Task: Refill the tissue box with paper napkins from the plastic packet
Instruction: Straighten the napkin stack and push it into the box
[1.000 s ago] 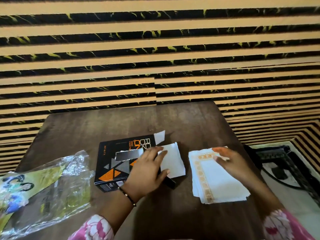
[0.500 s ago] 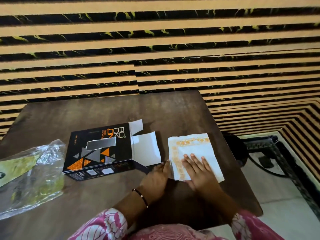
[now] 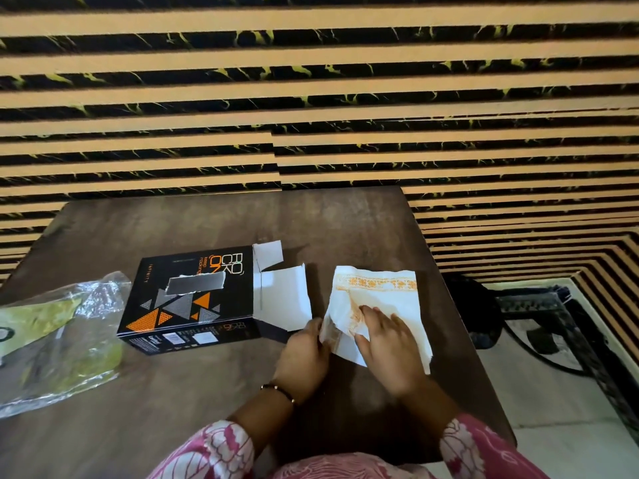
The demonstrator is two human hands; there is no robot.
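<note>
Gathering the napkin stack [image 3: 387, 299], your left hand [image 3: 304, 354] pinches its lifted near corner while right-hand fingers [image 3: 371, 314] press flat, slightly spread; next, slide it into the tissue box [image 3: 186, 299] through its open end.

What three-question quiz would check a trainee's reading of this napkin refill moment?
1. True or false: the black cardboard tissue box has its right end flaps open.
2. Which hand lies flat on the white orange-bordered paper napkin stack?
3. The crinkled clear plastic packet lies: A) left of the box, B) inside the box, C) under the napkins.

Key: 1 true. 2 the right hand; the left hand lifts the stack's left edge. 3 A.
</note>
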